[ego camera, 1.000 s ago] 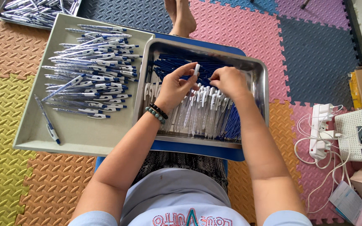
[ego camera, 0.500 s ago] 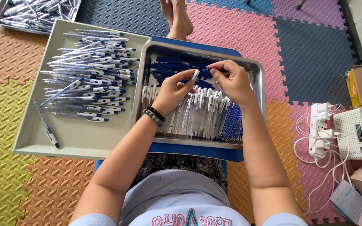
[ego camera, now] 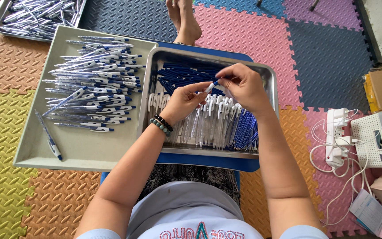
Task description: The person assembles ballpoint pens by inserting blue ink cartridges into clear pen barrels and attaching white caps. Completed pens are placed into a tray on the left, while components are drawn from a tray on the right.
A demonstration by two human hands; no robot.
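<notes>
Both hands' fingers [ego camera: 200,90] pinch one pen [ego camera: 210,86] above a steel tray [ego camera: 268,82] on foam mats [ego camera: 253,31].

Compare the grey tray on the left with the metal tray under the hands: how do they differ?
The grey tray is matte and shallow; the metal tray is shiny and deeper. The grey tray holds assembled pens; the metal tray holds blue parts and white barrels. Both are rectangular.
</notes>
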